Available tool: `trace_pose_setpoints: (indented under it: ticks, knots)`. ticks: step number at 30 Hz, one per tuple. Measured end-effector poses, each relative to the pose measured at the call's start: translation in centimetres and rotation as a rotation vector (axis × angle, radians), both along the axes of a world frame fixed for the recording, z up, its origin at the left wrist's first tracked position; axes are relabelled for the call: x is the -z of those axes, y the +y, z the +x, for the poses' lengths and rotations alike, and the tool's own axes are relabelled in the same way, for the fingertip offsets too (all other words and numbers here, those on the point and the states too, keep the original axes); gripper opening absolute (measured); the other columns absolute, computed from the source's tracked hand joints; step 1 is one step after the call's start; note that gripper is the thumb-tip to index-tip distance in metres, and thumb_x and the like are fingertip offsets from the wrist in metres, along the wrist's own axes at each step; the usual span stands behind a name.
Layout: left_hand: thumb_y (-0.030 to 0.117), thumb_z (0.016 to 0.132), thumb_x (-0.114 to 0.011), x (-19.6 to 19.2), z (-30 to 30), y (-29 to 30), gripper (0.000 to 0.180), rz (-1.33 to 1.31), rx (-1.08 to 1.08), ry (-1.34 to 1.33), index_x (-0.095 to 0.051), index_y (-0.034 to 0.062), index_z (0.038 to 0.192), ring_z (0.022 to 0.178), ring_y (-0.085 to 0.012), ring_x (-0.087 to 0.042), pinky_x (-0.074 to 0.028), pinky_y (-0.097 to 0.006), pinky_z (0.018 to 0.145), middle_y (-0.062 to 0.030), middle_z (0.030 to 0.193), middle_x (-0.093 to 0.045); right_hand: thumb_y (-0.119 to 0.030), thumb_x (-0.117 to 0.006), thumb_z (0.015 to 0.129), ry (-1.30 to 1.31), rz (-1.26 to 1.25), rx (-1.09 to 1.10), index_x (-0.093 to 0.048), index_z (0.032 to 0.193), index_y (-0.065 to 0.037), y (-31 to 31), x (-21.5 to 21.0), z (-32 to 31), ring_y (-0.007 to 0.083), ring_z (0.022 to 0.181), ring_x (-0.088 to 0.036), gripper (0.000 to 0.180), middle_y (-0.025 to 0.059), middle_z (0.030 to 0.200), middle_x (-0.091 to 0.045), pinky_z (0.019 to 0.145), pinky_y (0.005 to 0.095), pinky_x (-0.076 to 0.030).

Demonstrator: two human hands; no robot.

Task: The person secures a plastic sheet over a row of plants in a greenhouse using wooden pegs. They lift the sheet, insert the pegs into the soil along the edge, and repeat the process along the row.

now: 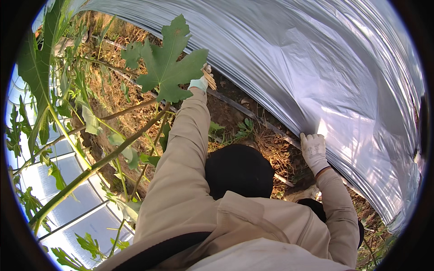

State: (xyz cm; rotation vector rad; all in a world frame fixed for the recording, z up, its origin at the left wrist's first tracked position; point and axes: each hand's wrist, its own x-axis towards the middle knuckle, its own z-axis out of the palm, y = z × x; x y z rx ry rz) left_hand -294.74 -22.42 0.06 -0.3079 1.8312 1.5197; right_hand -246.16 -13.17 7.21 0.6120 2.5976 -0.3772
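Item one, nearest me: right hand [313, 151], white-gloved, fingers flat and spread against the lower edge of the silver plastic sheet [325, 67]. Item two, farther: left hand [201, 81], fingers closed around thin pale sticks [209, 80], partly behind a lobed green leaf [165, 63].

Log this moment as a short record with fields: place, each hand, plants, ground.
place: under a large silvery plastic sheet curving overhead
left hand: white-gloved left hand raised at the sheet's lower edge, gripping thin tan sticks
right hand: white-gloved right hand pressed on the sheet's edge
plants: broad lobed green leaf on a long green branch
ground: dry straw and soil with small weeds
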Motion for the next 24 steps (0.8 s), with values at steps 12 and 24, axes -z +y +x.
trace_pose_setpoints:
  ticks: [12,24]
  knots:
    - [0.008,0.089,-0.059,0.7,-0.1,-6.5,0.008,-0.270,-0.059,0.185,-0.052,0.0065,0.085,0.053,-0.0156,-0.054,-0.044,-0.035,0.051,-0.0040,0.068,-0.058,-0.021,-0.060,0.087,0.009,0.015,0.056,-0.060,0.121,-0.007,-0.3,0.7,0.0,0.0232,0.088,-0.063,0.037,0.0061,0.088,-0.065,0.080,0.0394,-0.045]
    - [0.002,0.084,-0.057,-0.6,-0.6,-6.9,0.009,-0.486,0.064,0.175,-0.049,0.0060,0.084,0.053,-0.0152,-0.055,-0.044,-0.032,0.048,-0.0058,0.065,-0.057,-0.018,-0.072,0.077,0.451,-0.116,0.073,-0.053,0.128,-0.007,0.0,-2.7,-4.8,0.0277,0.114,-0.055,0.055,0.0097,0.118,-0.059,0.097,0.0444,-0.043]
